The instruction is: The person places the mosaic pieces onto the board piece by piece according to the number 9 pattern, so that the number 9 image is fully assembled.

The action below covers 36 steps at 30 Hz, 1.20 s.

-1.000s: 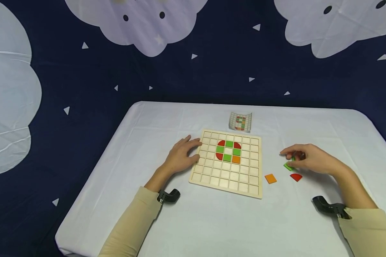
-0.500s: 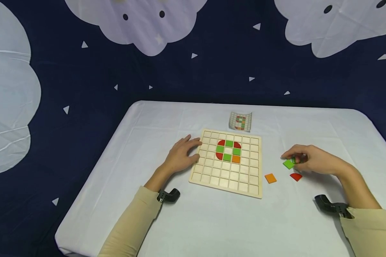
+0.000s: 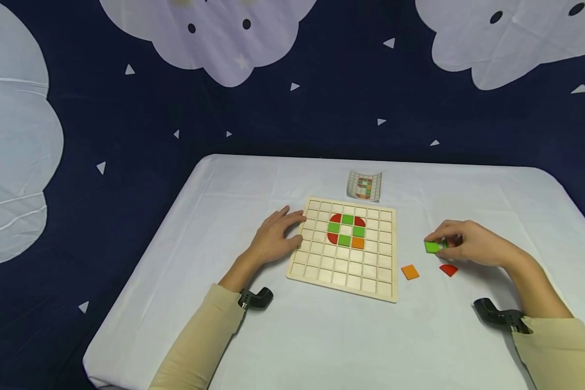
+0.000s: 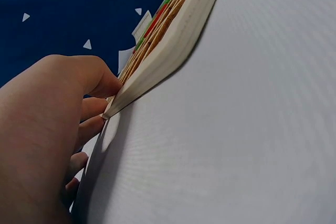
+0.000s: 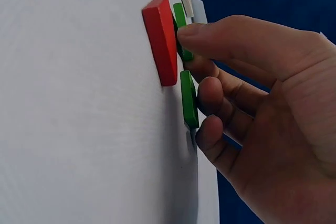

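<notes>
A wooden grid board [image 3: 341, 264] lies on the table, with red quarter-round, green square and orange square tiles forming a ring in it. My left hand [image 3: 273, 236] rests against its left edge; in the left wrist view the thumb and fingers touch the rim. Right of the board, my right hand [image 3: 475, 244] pinches a tilted green square tile [image 3: 431, 247] between thumb and finger. Under its other fingers is a second green tile [image 5: 189, 100], largely hidden in the head view; whether it is held is unclear. A red quarter-round tile [image 3: 449, 270] lies just below this hand.
An orange square tile [image 3: 410, 272] lies between the board and the red tile. Behind the board stands a slightly curled pattern card [image 3: 364, 186] printed with a coloured grid. White cloth covers the table [image 3: 322, 341]; a dark curtain with clouds hangs behind.
The green tile at my right fingertips has tilted and shifted slightly left. The right hand has moved only a little. My left hand and the board have stayed put.
</notes>
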Each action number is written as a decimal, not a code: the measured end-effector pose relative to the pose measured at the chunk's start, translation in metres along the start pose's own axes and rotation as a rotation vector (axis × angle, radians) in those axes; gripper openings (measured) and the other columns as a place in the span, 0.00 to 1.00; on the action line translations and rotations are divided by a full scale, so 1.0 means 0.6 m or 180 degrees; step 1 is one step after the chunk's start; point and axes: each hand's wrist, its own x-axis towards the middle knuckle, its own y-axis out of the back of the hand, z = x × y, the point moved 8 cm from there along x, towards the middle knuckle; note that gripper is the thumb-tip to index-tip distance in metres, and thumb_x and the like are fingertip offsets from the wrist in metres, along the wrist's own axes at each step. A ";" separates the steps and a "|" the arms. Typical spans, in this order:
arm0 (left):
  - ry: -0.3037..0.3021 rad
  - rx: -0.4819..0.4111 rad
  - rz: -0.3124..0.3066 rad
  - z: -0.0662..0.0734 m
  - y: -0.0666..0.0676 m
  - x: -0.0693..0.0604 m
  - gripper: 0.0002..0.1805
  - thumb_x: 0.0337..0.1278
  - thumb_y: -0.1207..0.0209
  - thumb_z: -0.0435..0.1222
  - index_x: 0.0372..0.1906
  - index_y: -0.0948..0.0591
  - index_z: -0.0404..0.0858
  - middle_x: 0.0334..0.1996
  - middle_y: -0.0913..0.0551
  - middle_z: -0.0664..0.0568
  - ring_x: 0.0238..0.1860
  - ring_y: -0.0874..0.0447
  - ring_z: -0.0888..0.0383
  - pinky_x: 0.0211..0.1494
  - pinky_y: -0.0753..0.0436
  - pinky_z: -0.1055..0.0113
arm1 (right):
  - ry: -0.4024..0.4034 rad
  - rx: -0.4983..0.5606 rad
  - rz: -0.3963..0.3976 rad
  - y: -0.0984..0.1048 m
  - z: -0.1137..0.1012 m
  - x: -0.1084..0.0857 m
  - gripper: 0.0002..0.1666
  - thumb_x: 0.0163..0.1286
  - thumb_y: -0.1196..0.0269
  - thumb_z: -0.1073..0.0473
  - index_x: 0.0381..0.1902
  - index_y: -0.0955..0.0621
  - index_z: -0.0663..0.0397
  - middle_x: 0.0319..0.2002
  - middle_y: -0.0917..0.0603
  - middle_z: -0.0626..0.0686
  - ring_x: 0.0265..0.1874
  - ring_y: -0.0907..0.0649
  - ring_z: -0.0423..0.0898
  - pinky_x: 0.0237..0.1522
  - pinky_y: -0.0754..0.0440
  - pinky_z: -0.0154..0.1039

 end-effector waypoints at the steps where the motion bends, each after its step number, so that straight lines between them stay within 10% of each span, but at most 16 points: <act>1: 0.0001 -0.0006 0.0003 0.000 0.000 0.000 0.26 0.55 0.43 0.47 0.62 0.23 0.51 0.66 0.31 0.63 0.73 0.49 0.56 0.73 0.50 0.59 | -0.0001 -0.0011 0.0015 0.000 -0.001 0.000 0.18 0.57 0.28 0.57 0.47 0.15 0.43 0.38 0.19 0.44 0.29 0.25 0.43 0.27 0.26 0.35; 36: 0.0022 0.0028 -0.0014 0.005 0.003 -0.001 0.26 0.55 0.43 0.46 0.62 0.23 0.50 0.66 0.31 0.62 0.73 0.48 0.55 0.73 0.50 0.59 | 0.0275 -0.0033 0.0160 -0.013 -0.071 0.058 0.20 0.60 0.30 0.53 0.51 0.15 0.46 0.41 0.19 0.44 0.29 0.25 0.45 0.27 0.27 0.35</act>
